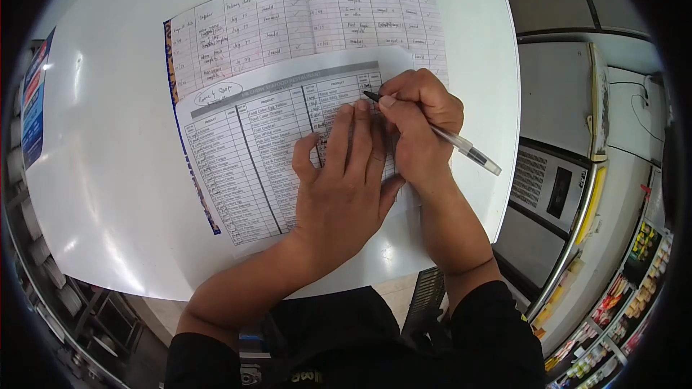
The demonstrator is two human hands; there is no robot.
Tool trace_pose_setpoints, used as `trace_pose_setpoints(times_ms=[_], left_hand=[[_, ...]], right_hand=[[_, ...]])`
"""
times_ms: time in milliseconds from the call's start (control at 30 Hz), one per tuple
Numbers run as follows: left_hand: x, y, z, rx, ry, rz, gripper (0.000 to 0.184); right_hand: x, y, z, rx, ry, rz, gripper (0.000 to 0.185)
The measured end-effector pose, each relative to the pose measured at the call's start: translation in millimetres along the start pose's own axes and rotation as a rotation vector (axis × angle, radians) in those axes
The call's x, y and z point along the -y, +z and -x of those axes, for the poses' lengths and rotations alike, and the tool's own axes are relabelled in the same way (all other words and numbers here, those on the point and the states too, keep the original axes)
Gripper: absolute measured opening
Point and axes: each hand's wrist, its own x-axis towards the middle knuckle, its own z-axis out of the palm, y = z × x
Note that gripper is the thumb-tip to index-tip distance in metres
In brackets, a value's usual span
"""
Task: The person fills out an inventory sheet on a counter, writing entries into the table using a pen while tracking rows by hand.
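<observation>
Currently right grip (383, 96) pinches pen (461, 145) near sheet's (241, 166) far-right corner; left grip (342, 180) partly spread on sheet, toward table's (122, 194) near edge.

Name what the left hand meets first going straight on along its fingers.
Ahead of the left hand, likely the pen in the right hand; its tip is just past the fingertips, though height is unclear.

Pen (461, 145): slim, clear barrel, black front end; slanted, point at the upper right of the sheet. Sheet (252, 166): white, printed product table, handwritten entries, circled note at upper left; flat, overlapping the notebook. Notebook (245, 43): open, ruled pages, handwritten columns, blue-patterned edge; flat on white desk (108, 137).
</observation>
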Motion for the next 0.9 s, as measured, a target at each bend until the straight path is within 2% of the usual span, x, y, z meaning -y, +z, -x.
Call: trace_pose_setpoints(times_ms=[67, 200, 300, 367, 467, 600, 833, 900], left_hand=[[1.0, 2.6, 0.8, -0.023, 0.026, 0.053, 0.068], [-0.1, 0.5, 0.1, -0.012, 0.025, 0.044, 0.069], [0.1, -0.2, -0.2, -0.002, -0.002, 0.023, 0.06], [0.6, 1.8, 0.5, -0.008, 0.023, 0.051, 0.07], [-0.2, 1.0, 0.5, -0.013, 0.001, 0.023, 0.061], [-0.6, 0.0, 0.5, -0.006, -0.005, 0.038, 0.061], [0.2, -1.1, 0.1, 0.01, 0.007, 0.015, 0.062], [-0.4, -1.0, 0.8, 0.021, 0.008, 0.018, 0.062]], right_hand=[[-0.2, 0.0, 0.1, 0.007, -0.003, 0.007, 0.012], [-0.5, -1.9, 0.8, 0.02, -0.009, 0.034, 0.011], [1.4, -2.7, 0.6, 0.021, 0.01, 0.024, 0.017], [-0.1, -1.5, 0.2, 0.023, -0.008, 0.04, 0.016], [-0.7, -2.7, 1.7, 0.022, -0.012, 0.03, 0.016], [0.4, -2.5, 1.9, -0.006, 0.03, -0.051, 0.016], [0.1, -2.8, 1.2, 0.019, -0.018, 0.025, 0.018], [4.4, -0.2, 1.1, -0.036, 0.037, -0.118, 0.019]])
